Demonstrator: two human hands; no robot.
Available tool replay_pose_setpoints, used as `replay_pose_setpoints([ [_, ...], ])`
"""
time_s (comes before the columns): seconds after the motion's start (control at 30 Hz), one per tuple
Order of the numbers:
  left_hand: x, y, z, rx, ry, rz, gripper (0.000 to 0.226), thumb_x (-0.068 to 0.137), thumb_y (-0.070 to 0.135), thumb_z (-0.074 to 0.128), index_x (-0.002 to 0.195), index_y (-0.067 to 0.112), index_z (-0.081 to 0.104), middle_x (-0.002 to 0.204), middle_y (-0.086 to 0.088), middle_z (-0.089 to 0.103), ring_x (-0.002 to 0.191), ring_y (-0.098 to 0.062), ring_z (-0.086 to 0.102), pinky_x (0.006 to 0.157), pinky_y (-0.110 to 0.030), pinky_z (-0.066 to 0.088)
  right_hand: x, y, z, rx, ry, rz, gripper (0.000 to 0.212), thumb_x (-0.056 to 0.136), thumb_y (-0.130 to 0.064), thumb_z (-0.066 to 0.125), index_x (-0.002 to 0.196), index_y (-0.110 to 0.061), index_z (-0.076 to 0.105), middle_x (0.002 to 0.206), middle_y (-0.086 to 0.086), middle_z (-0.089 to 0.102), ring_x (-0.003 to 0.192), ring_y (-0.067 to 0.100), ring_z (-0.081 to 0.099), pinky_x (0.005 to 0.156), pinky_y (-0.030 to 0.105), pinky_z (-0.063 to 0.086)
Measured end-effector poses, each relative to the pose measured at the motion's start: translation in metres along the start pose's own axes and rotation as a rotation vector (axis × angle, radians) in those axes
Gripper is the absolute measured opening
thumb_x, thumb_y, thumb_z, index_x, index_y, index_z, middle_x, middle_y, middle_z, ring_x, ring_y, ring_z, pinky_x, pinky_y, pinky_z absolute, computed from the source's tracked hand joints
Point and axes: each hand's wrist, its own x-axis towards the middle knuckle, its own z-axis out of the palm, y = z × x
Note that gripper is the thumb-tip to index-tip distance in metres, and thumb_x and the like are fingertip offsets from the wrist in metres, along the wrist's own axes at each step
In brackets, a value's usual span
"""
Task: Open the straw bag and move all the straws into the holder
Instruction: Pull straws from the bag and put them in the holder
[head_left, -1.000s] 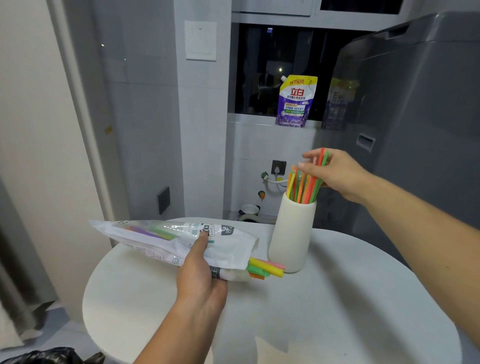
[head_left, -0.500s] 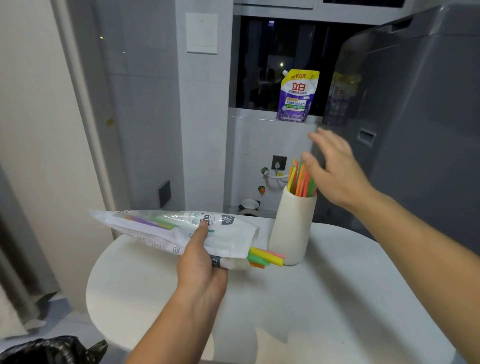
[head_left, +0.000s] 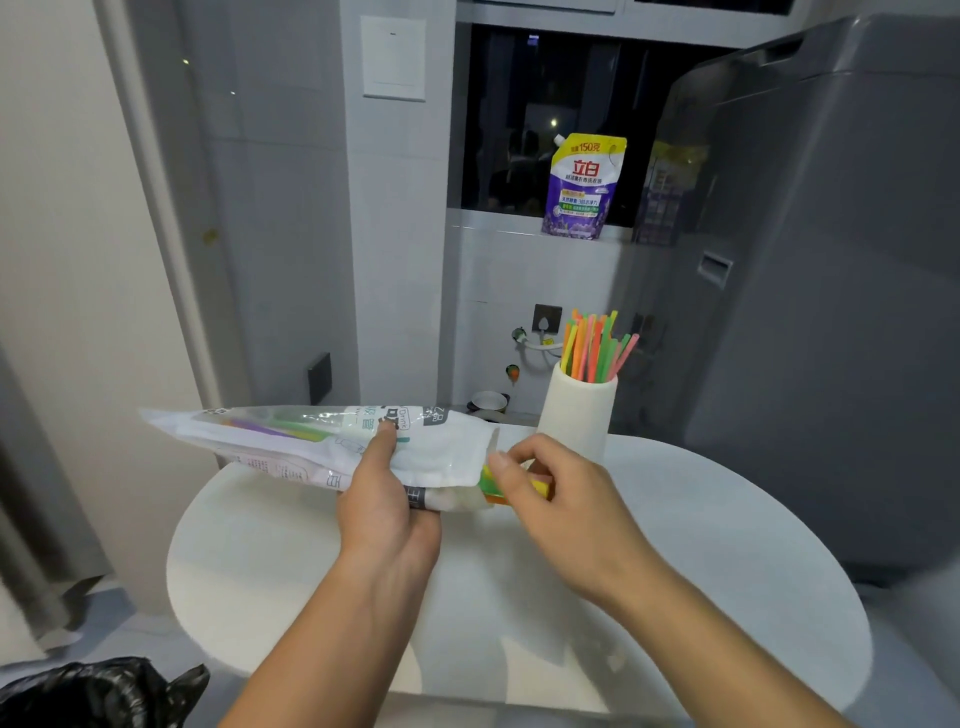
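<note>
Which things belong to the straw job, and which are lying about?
Job: white printed plastic straw bag; bright plastic straws at its mouth; white cylindrical holder; left hand; right hand.
Lying about: purple detergent pouch; black crumpled plastic bag; grey washing machine.

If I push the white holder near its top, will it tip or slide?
The holder is tall and slim, so a high push may tip it. The table looks smooth, so a low push would likely slide it. Its straws probably add little weight.
</note>
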Motion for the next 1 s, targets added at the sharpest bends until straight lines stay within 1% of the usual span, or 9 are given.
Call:
replay_pose_setpoints([
  [0.13, 0.0, 0.001, 0.001, -0.014, 0.002, 0.0, 0.044, 0.101, 0.022, 0.068, 0.144, 0.012, 0.062, 0.132, -0.011, 0.075, 0.117, -0.029, 0.075, 0.104, -0.053, 0.057, 0.0, 0.003, 0.009, 0.141, -0.01, 0.003, 0.014, 0.091, -0.037, 0.066, 0.083, -0.026, 0.066, 0.064, -0.011, 0.057, 0.056, 0.003, 0.047, 0.054, 0.018, 0.038],
  [0.27, -0.003, 0.001, 0.003, -0.01, 0.035, 0.012, 0.044, 0.102, 0.02, 0.068, 0.144, 0.01, 0.061, 0.131, -0.011, 0.075, 0.116, -0.027, 0.075, 0.099, -0.047, 0.061, 0.006, 0.007, 0.016, 0.283, 0.012, 0.032, 0.008, 0.095, -0.023, 0.065, 0.088, -0.021, 0.069, 0.058, -0.023, 0.06, 0.054, -0.002, 0.053, 0.055, 0.012, 0.037],
  [0.4, 0.0, 0.003, 0.002, -0.006, 0.06, 0.015, 0.043, 0.101, 0.02, 0.069, 0.142, 0.01, 0.062, 0.13, -0.01, 0.076, 0.113, -0.026, 0.076, 0.097, -0.046, 0.062, 0.008, 0.019, 0.015, 0.364, 0.137, 0.058, 0.01, 0.096, -0.023, 0.063, 0.087, -0.022, 0.067, 0.056, -0.021, 0.057, 0.053, 0.003, 0.049, 0.058, 0.024, 0.039],
  [0.47, -0.001, 0.0, 0.001, 0.012, 0.066, 0.0, 0.042, 0.101, 0.02, 0.069, 0.14, 0.01, 0.063, 0.129, -0.012, 0.076, 0.113, -0.027, 0.076, 0.093, -0.045, 0.063, 0.006, 0.022, 0.016, 0.406, 0.177, 0.056, 0.005, 0.094, -0.025, 0.064, 0.09, -0.025, 0.067, 0.059, -0.019, 0.059, 0.056, 0.004, 0.053, 0.058, 0.024, 0.042],
  [0.53, -0.002, -0.003, 0.0, 0.028, 0.079, -0.021, 0.04, 0.101, 0.019, 0.069, 0.139, 0.008, 0.063, 0.128, -0.013, 0.076, 0.112, -0.028, 0.076, 0.088, -0.043, 0.064, 0.002, 0.021, 0.018, 0.412, 0.176, 0.048, 0.002, 0.092, -0.027, 0.068, 0.092, -0.024, 0.067, 0.063, -0.019, 0.063, 0.057, 0.001, 0.057, 0.056, 0.018, 0.043],
  [0.6, -0.002, -0.005, 0.001, 0.025, 0.086, -0.035, 0.039, 0.101, 0.018, 0.069, 0.138, 0.007, 0.064, 0.127, -0.014, 0.076, 0.111, -0.029, 0.077, 0.087, -0.043, 0.064, 0.002, 0.021, 0.018, 0.401, 0.185, 0.022, 0.007, 0.092, -0.023, 0.069, 0.085, -0.021, 0.07, 0.069, -0.018, 0.068, 0.063, 0.0, 0.062, 0.059, 0.016, 0.046],
  [0.73, -0.002, -0.002, 0.002, 0.023, 0.084, -0.05, 0.031, 0.102, 0.019, 0.067, 0.131, 0.009, 0.067, 0.12, -0.011, 0.078, 0.097, -0.023, 0.078, 0.089, -0.043, 0.063, 0.006, 0.023, -0.002, 0.376, 0.152, 0.011, 0.015, 0.093, -0.027, 0.067, 0.079, -0.021, 0.069, 0.069, -0.008, 0.068, 0.064, 0.011, 0.06, 0.064, 0.033, 0.051],
  [0.87, -0.004, -0.003, 0.002, 0.02, 0.069, -0.081, 0.033, 0.103, 0.02, 0.066, 0.134, 0.009, 0.066, 0.124, -0.011, 0.077, 0.103, -0.025, 0.077, 0.092, -0.045, 0.062, 0.01, 0.022, -0.016, 0.31, 0.161, 0.007, 0.015, 0.091, -0.03, 0.07, 0.08, -0.019, 0.071, 0.074, 0.0, 0.069, 0.067, 0.019, 0.061, 0.06, 0.03, 0.049],
  [1.0, -0.006, -0.007, 0.003, 0.032, 0.055, -0.094, 0.032, 0.103, 0.02, 0.066, 0.133, 0.007, 0.066, 0.125, -0.012, 0.077, 0.102, -0.026, 0.077, 0.091, -0.047, 0.062, 0.01, 0.021, -0.012, 0.398, 0.136, 0.083, 0.016, 0.091, -0.028, 0.07, 0.082, -0.014, 0.071, 0.052, -0.003, 0.055, 0.047, 0.012, 0.047, 0.049, 0.027, 0.039],
])
